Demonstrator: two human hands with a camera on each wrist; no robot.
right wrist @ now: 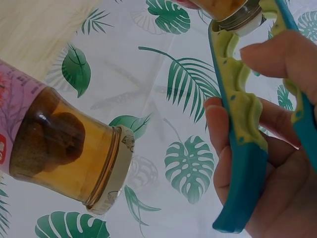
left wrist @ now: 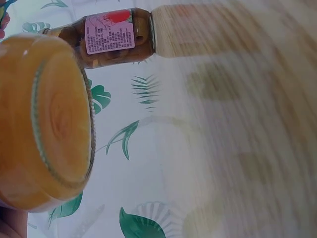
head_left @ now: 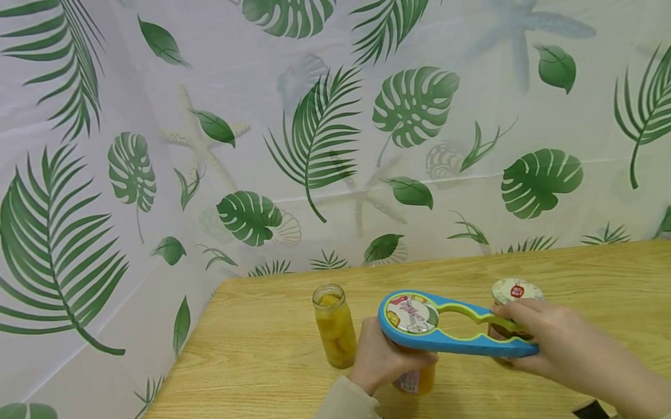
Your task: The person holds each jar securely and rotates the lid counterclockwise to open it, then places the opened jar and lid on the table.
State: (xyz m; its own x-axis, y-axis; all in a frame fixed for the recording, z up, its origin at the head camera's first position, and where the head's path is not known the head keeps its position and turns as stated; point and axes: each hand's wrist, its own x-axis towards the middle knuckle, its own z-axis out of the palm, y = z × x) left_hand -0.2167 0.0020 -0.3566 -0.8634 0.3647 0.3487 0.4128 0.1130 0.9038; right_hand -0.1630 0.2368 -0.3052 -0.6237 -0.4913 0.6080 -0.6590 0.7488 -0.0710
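Observation:
My left hand [head_left: 376,358] grips a glass jar [head_left: 417,379] of orange contents. In the left wrist view the jar's round base [left wrist: 62,119] shows, lifted off the table. A blue jar opener [head_left: 465,346] with yellow-green toothed inner edges sits around the jar's patterned lid [head_left: 412,313]. My right hand [head_left: 578,349] holds the opener's two handles, with the fingers [right wrist: 218,126] curled round one handle in the right wrist view. Behind this hand stands a second jar with a patterned lid [head_left: 513,289], partly hidden; its dark fruit [right wrist: 59,139] shows in the right wrist view.
A lidless glass jar [head_left: 337,337] of yellow fruit pieces stands upright left of my left hand. The wooden table [head_left: 252,350] meets a leaf-printed cloth [head_left: 332,141] at the back and left. A small black object [head_left: 590,412] shows by the right forearm.

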